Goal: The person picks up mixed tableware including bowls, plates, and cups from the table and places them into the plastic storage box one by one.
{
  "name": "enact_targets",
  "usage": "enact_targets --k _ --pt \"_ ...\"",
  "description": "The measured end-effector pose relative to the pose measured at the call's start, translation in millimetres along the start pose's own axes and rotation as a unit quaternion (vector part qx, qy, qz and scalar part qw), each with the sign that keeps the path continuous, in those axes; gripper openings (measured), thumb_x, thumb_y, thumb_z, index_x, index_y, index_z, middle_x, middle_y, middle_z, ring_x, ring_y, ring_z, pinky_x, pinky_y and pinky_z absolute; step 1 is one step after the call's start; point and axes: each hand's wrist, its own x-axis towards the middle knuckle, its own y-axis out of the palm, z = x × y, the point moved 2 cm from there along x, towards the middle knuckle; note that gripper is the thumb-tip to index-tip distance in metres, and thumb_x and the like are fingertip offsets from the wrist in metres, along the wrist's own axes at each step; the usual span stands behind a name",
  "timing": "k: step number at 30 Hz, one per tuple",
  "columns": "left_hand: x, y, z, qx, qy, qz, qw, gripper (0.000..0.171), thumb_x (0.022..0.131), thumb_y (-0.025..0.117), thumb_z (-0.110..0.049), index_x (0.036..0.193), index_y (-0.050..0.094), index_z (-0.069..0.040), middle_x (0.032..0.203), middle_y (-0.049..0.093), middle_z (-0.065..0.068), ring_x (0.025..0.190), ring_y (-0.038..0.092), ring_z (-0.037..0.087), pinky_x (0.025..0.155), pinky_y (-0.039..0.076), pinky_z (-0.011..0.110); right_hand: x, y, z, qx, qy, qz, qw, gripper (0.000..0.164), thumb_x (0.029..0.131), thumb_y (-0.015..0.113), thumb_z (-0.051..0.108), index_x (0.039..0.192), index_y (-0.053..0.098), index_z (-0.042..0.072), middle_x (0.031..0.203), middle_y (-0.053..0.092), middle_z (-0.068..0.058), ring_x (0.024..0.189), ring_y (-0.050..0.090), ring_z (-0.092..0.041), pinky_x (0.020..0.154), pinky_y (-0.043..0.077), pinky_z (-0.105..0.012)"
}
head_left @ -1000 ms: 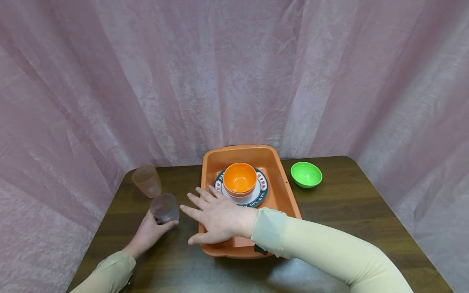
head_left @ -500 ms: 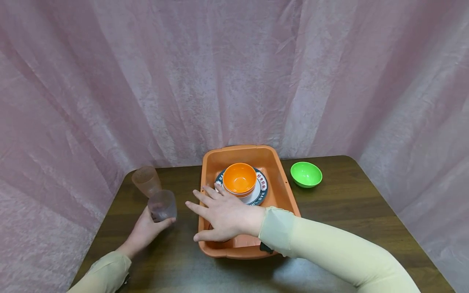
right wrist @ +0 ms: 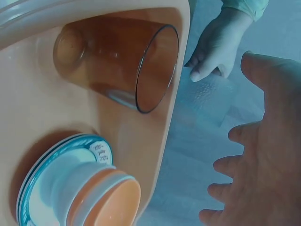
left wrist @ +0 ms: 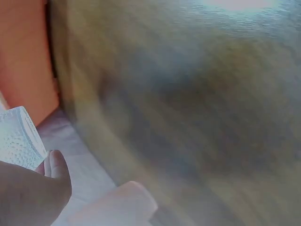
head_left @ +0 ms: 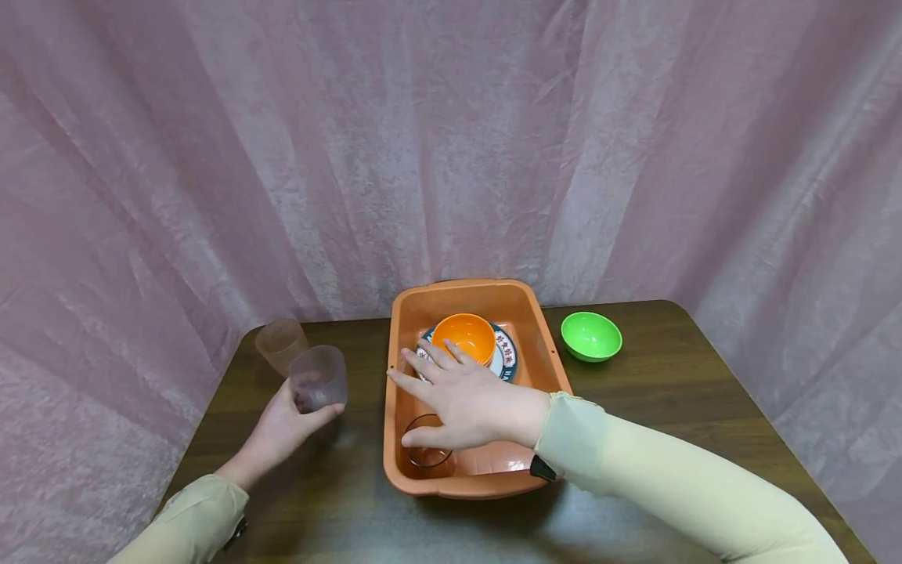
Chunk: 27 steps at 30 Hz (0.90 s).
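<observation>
My left hand [head_left: 278, 431] grips a clear textured tumbler [head_left: 320, 380] around its lower side, at the left of the table. Just behind it is a pinkish tumbler [head_left: 279, 343], partly overlapped in the head view. With fingers spread, my right hand [head_left: 472, 399] hovers over the orange basin [head_left: 550, 376] and holds nothing. Below its thumb, inside the basin, stands a clear drinking glass [right wrist: 117, 61], whose rim shows in the head view. Farther back in the basin, stacked orange-lined bowls [right wrist: 101, 193] rest on a plate with a dark patterned rim [right wrist: 101, 150].
A bright green bowl [head_left: 592, 337] sits on the wooden table [head_left: 655, 376] to the right of the basin. Behind the table hangs a pink curtain [head_left: 451, 141]. My right forearm [head_left: 676, 470] crosses the basin's front right corner.
The left hand has raised the tumbler slightly. My right hand has shifted rightward over the basin, fingers still spread, so the glass inside shows more.
</observation>
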Motion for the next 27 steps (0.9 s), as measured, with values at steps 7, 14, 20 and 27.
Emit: enact_targets --k 7,14,20,27 --pt "2.1 -2.6 -25.5 -0.005 0.019 0.001 0.9998 0.075 0.086 0.084 -0.042 0.142 0.048 -0.007 0.130 0.058 0.017 0.109 0.061 0.029 0.086 0.052 0.035 -13 -5 -12 0.000 0.009 -0.014 1.000 0.088 0.097 0.036 0.077 0.166 0.011 0.029 0.172 0.002 -0.003 0.156 -0.002 -0.032 0.124 0.004 -0.053" --pt "5.6 -1.5 -57.8 -0.022 0.057 0.015 0.9980 0.070 0.085 0.086 -0.036 0.139 0.051 -0.010 0.123 0.062 0.013 0.104 0.062 0.024 0.083 0.053 0.031 -31 -12 -24 -0.012 0.022 -0.042 0.999 0.088 0.097 0.040 0.076 0.166 0.017 0.026 0.171 0.008 -0.009 0.156 0.000 -0.033 0.123 0.006 -0.055" --pt "6.6 9.2 -86.5 -0.043 0.098 0.035 0.9936 0.066 0.083 0.088 -0.028 0.136 0.054 -0.009 0.125 0.062 0.010 0.105 0.063 0.022 0.089 0.054 0.041 -49 -13 -34 -0.009 0.025 -0.067 0.997 0.088 0.097 0.041 0.076 0.165 0.022 0.023 0.171 0.010 -0.010 0.156 0.003 -0.032 0.123 0.005 -0.054" --pt "3.1 28.3 -118.6 -0.070 0.126 0.074 0.9868 0.065 0.081 0.089 -0.024 0.134 0.054 -0.010 0.122 0.065 0.006 0.105 0.064 0.021 0.093 0.052 0.040 -73 -9 -42 0.003 0.029 -0.081 0.996 0.088 0.097 0.036 0.077 0.164 0.025 0.021 0.170 0.013 -0.009 0.156 0.001 -0.031 0.124 0.006 -0.053"
